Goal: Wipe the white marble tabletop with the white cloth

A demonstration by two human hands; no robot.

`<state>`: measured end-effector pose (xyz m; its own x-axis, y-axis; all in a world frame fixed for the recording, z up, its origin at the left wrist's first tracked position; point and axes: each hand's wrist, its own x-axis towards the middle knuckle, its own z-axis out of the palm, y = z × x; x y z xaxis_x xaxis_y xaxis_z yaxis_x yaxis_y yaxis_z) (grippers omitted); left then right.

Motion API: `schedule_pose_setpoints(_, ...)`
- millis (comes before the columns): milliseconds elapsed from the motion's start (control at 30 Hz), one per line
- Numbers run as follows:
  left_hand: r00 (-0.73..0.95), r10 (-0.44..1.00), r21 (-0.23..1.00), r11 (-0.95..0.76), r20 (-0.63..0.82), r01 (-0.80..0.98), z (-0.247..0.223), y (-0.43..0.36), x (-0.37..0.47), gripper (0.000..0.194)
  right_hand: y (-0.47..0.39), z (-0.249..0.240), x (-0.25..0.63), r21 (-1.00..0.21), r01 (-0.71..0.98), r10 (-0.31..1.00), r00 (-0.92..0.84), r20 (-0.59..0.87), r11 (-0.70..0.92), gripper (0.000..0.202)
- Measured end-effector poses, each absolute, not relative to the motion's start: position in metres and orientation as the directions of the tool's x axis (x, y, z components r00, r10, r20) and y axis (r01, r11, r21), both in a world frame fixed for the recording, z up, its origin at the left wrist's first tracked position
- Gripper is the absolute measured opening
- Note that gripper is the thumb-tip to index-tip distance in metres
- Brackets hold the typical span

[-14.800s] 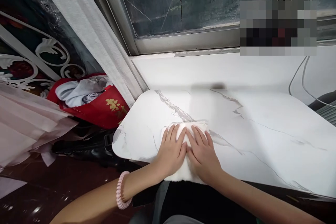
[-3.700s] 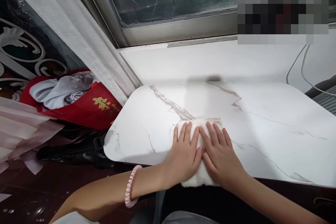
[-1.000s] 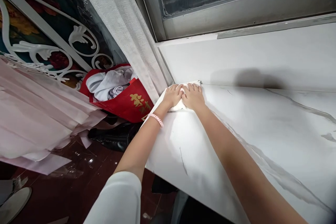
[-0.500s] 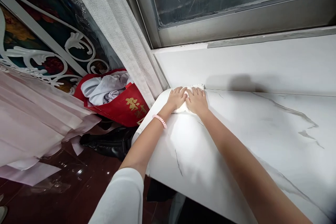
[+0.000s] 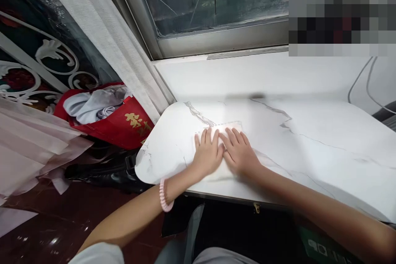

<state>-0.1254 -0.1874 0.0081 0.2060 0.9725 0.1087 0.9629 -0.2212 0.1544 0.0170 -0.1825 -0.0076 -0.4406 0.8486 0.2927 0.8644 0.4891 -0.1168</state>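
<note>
Both hands lie flat on a thin white cloth [image 5: 224, 171] on a white marble-patterned tabletop [image 5: 324, 152]. My left hand [image 5: 208, 152] has its fingers spread over the cloth's left part, and a pink coiled band circles that wrist. Beside it, my right hand [image 5: 239, 150] presses on the cloth with fingers apart, the two thumbs close together. The cloth's far edge shows beyond the fingertips, while its middle is partly hidden under the palms.
Left of the table, a red bag [image 5: 114, 121] holds pale fabric, with a black shoe or bag [image 5: 105, 173] below it. A white curtain [image 5: 108, 29] hangs by the window [image 5: 216, 0]. Grey cables [image 5: 368, 80] run down at right.
Both hands and the cloth have moved from the table's far edge by the wall toward the near edge. The view has shifted right, showing more of the table, the cables and a blurred patch.
</note>
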Motion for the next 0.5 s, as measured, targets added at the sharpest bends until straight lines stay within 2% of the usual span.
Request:
schedule_pose_setpoints(133, 0.324, 0.940, 0.200, -0.340, 0.108, 0.919, 0.008, -0.228, -0.103, 0.054, -0.226, -0.007, 0.050, -0.083, 0.860, 0.837, -0.463, 0.291, 0.504, 0.055)
schedule_pose_setpoints(233, 0.359, 0.929, 0.217, -0.369, 0.083, 0.904, 0.010, -0.231, -0.095, 0.055, -0.231, -0.006, 0.061, -0.098, 0.870, 0.855, -0.445, 0.265, 0.483, 0.055)
schedule_pose_setpoints(500, 0.294, 0.948, 0.224, -0.315, 0.124, 0.922, 0.008, -0.142, -0.075, 0.049, -0.144, 0.002, 0.069, -0.209, 0.907, 0.924, -0.327, 0.198, 0.366, 0.052)
